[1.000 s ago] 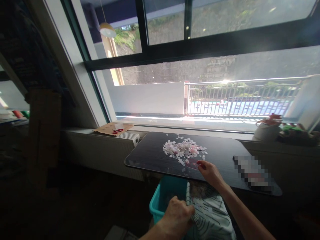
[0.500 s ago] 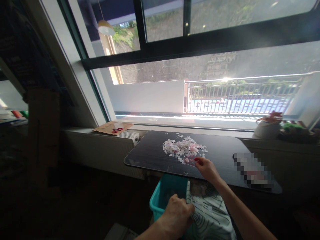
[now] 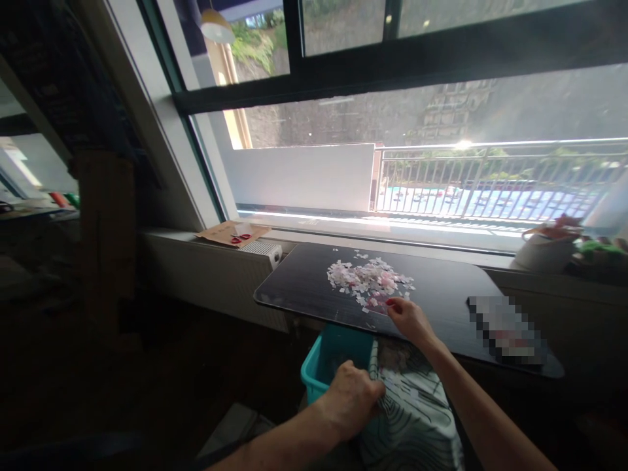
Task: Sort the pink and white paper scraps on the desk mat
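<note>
My left hand (image 3: 356, 396) is closed on the edge of a pale cloth (image 3: 417, 405) with dark wavy lines, beside a turquoise bin (image 3: 314, 363). Part of the bin is hidden behind this hand and the cloth. Over the near edge of a dark tabletop (image 3: 294, 281), my right hand (image 3: 409, 319) has its fingers pinched together, with red at the tips. What they hold, if anything, is too small to make out. Just beyond those fingers lies a loose pile of small white and pink paper scraps (image 3: 366, 275).
A blurred-out flat object (image 3: 507, 330) lies on the table's right end. Red-handled scissors (image 3: 240, 239) rest on brown paper (image 3: 216, 234) on the left sill. A white pot (image 3: 542, 252) stands at right. A radiator (image 3: 220, 275) runs below the window.
The view has shifted, so the scene sits slightly higher and further right. My right hand stays by the pile's near edge, and my left hand keeps its grip on the cloth.
</note>
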### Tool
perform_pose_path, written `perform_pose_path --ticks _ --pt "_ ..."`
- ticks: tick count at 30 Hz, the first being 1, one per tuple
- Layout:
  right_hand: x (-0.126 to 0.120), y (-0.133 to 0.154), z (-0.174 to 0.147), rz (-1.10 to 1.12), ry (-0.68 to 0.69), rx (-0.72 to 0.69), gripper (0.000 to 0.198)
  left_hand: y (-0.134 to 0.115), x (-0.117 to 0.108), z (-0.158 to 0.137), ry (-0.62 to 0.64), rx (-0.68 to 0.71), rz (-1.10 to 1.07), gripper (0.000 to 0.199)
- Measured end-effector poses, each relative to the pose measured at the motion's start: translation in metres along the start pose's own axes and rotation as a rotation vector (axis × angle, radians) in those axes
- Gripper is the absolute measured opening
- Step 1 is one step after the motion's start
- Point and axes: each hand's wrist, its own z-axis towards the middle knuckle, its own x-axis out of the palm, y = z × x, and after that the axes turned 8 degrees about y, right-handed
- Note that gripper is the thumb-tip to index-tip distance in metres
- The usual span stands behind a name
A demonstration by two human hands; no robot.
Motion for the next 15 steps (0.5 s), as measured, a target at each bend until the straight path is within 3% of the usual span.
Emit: perform_pose_path --ticks 15 --pt "0.003 0.000 -0.008 0.089 0.059 -0.075 0.028 0.004 0.014 0.003 -0.013 -0.021 -0.033 0.022"
